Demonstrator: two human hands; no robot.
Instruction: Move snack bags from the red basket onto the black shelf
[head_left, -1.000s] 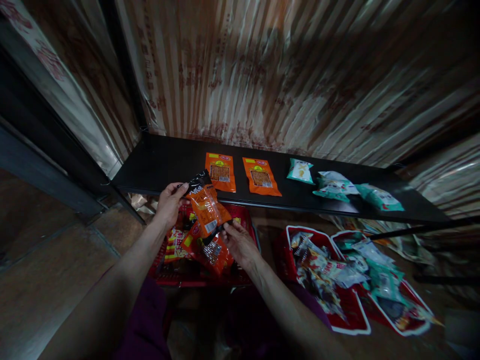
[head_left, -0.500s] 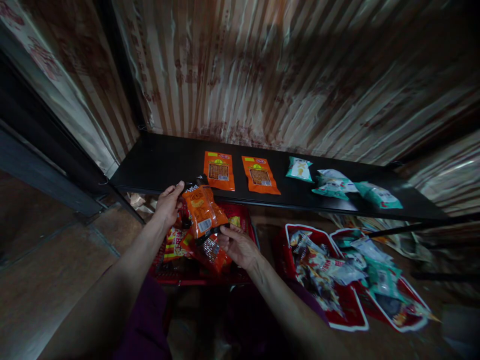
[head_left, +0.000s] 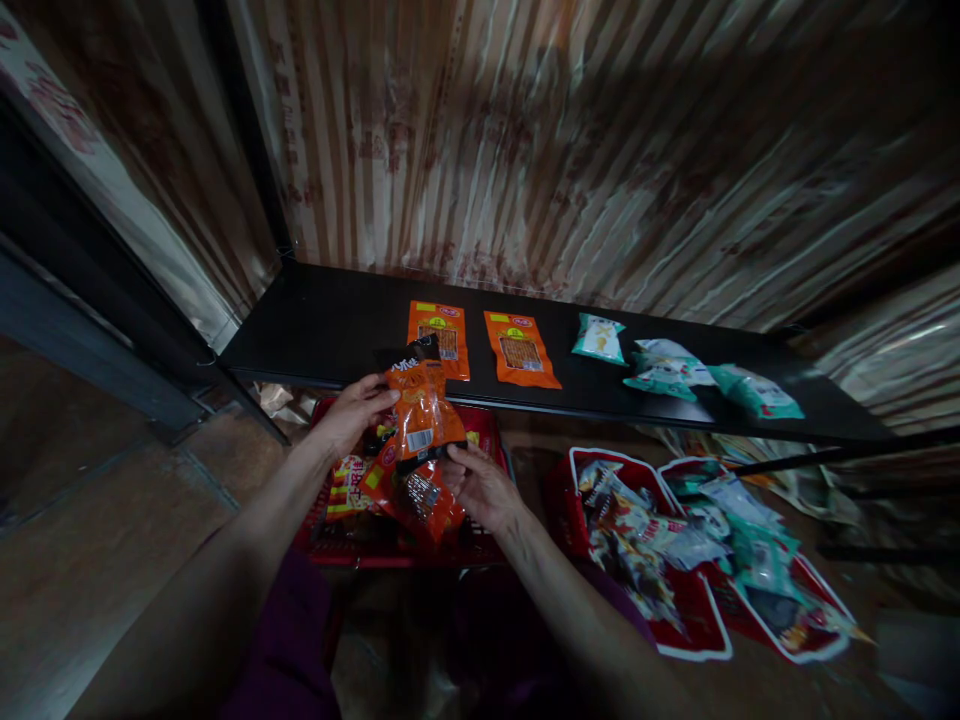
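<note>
An orange and black snack bag [head_left: 421,410] is held between both hands over a red basket [head_left: 330,545]. My left hand [head_left: 358,412] is closed on the bag's left side, near its upper part. At the bag's lower right corner, my right hand [head_left: 480,485] pinches the black edge. The bag's top overlaps part of an orange packet [head_left: 454,345] lying on the black shelf [head_left: 315,320]. A second orange packet [head_left: 521,350] lies to its right. Beneath the held bag, the basket contains a red-orange packet [head_left: 427,500] and a yellow and red packet [head_left: 345,487].
Green and white bags [head_left: 598,338] lie along the right half of the shelf. Two more red baskets with white rims, one with brown and white packets [head_left: 637,530], the other with green packets [head_left: 765,550], stand below at the right. Black posts flank the shelf.
The held bag has moved slightly right and turned more upright, its top now over the left orange packet. My left hand has shifted right with it; my right hand has barely moved.
</note>
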